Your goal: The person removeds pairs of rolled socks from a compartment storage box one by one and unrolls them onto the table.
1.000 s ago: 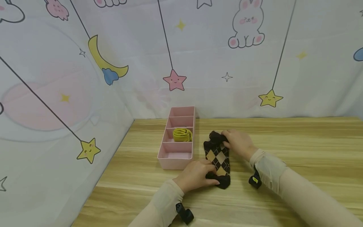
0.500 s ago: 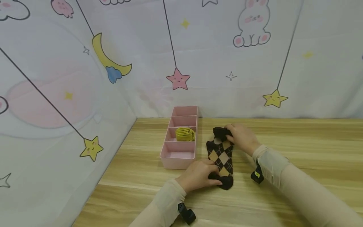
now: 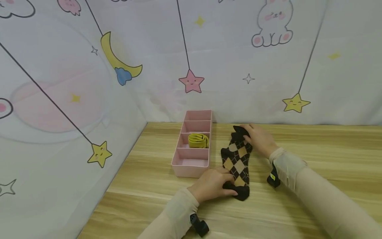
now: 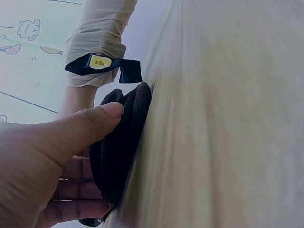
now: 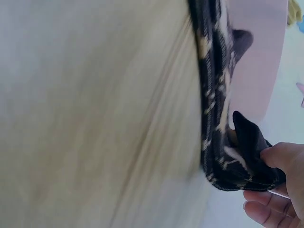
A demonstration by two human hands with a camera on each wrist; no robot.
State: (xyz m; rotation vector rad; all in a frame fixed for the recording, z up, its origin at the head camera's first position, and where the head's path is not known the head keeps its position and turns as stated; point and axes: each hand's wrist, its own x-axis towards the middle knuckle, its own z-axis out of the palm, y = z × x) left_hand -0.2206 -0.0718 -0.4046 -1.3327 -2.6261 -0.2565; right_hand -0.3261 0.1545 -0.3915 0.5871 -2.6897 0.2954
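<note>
A black argyle sock (image 3: 239, 166) with tan and grey diamonds lies lengthwise on the table; whether it is one or a stacked pair, I cannot tell. My left hand (image 3: 212, 184) holds its near black end, the thumb on one side and the fingers on the other. Several dark layers of the sock (image 4: 126, 142) show there in the left wrist view. At the far end, my right hand (image 3: 261, 139) pinches the black part. The right wrist view has that end of the sock (image 5: 249, 142) bent up off the table between thumb and fingers.
Left of the sock stands a pink divided box (image 3: 191, 171) with a row of compartments. A rolled yellow-green cloth item (image 3: 198, 141) sits in one of them. Behind the wooden table (image 3: 313, 159) hangs a white printed curtain (image 3: 232, 99).
My right hand has moved away toward the back with the sock's far end, so the sock now lies longer and shows more diamonds. The left hand keeps its hold at the near end.
</note>
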